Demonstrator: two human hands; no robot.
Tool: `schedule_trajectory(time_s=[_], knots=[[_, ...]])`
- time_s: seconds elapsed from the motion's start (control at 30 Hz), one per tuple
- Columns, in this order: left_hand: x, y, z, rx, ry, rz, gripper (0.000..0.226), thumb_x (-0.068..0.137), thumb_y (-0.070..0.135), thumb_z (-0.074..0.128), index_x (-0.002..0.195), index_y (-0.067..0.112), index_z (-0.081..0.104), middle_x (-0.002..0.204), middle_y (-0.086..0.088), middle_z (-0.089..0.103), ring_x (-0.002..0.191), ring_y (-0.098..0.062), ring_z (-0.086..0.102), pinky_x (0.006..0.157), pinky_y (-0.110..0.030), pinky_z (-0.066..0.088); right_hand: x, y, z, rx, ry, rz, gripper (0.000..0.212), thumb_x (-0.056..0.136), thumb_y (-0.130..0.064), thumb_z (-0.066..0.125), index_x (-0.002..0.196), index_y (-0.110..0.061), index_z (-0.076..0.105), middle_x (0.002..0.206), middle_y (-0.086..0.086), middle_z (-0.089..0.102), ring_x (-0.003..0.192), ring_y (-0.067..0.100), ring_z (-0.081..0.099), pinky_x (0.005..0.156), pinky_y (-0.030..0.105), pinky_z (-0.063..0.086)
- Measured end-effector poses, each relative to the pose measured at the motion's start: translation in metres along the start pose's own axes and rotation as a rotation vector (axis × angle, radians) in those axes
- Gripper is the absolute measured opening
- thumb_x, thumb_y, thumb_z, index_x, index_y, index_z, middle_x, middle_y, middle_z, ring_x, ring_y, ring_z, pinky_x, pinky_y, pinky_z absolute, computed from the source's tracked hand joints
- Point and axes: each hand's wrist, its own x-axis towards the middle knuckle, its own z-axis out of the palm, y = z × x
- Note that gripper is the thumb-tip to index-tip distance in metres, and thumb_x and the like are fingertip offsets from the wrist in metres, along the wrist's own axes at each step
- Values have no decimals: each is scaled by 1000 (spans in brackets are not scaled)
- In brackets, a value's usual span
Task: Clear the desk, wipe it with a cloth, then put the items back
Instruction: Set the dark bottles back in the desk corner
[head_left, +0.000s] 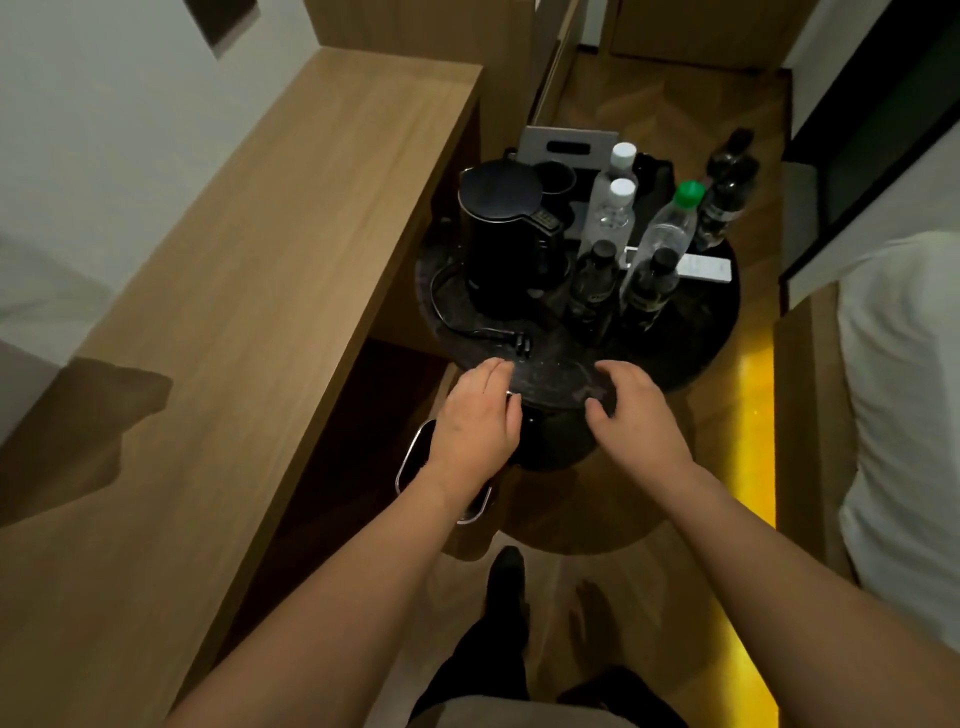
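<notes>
The long wooden desk (291, 249) runs along the wall at left with a bare top. To its right, a round dark side table (691, 332) carries a black kettle (506, 234) with its cord and plug (519, 340), two clear white-capped bottles (615, 208), a green-capped bottle (667, 228), several dark bottles (595, 286), a white remote (704, 267) and a grey holder (566, 143). My left hand (475, 421) and my right hand (636, 410) sit at the table's near rim, fingers loosely curved over the edge, holding nothing. No cloth shows.
A metal-rimmed bin (415, 457) stands on the floor under my left wrist, beside the desk's open underside. A white bed (904, 389) fills the right side, with a lit yellow strip along its base. My feet are on the wooden floor below.
</notes>
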Motion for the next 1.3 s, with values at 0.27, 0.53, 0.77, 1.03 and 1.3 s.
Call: schedule_trajectory(time_s=[0.27, 0.53, 0.77, 1.03, 1.3], knots=[[82, 25, 40, -127, -36, -126, 44, 100, 29, 54, 141, 14, 49, 141, -1, 54, 133, -14, 47, 109, -17, 23, 80, 45, -41, 119, 121, 21, 49, 96, -23, 60, 143, -15, 46, 145, 3, 47, 135, 19, 42, 108, 25, 30], [137, 88, 70, -369, 78, -329, 49, 101, 27, 56, 147, 15, 43, 145, 0, 49, 135, -8, 41, 106, -6, 23, 148, 84, -66, 240, 195, -17, 60, 94, -29, 64, 146, -13, 39, 147, 9, 40, 138, 22, 36, 113, 33, 29], [189, 94, 81, -444, 61, -397, 55, 100, 33, 58, 148, 11, 41, 149, -5, 46, 139, -17, 41, 115, -30, 34, 185, 100, -53, 153, 169, -75, 54, 92, -40, 66, 139, -17, 52, 129, 10, 48, 124, 26, 40, 102, 28, 29], [186, 100, 82, -483, 62, -334, 41, 99, 19, 61, 136, 1, 52, 136, -11, 54, 127, -21, 53, 106, -41, 46, 192, 95, -51, 79, 186, -114, 39, 87, -40, 71, 115, -13, 63, 105, 6, 54, 102, 26, 52, 91, 47, 47], [120, 82, 23, -508, 353, -454, 33, 103, 21, 56, 130, 4, 52, 126, -6, 53, 117, -11, 52, 100, -17, 42, 156, 35, -57, 61, 220, -463, 39, 87, -44, 66, 106, -11, 61, 97, 7, 55, 94, 20, 49, 84, 29, 40]])
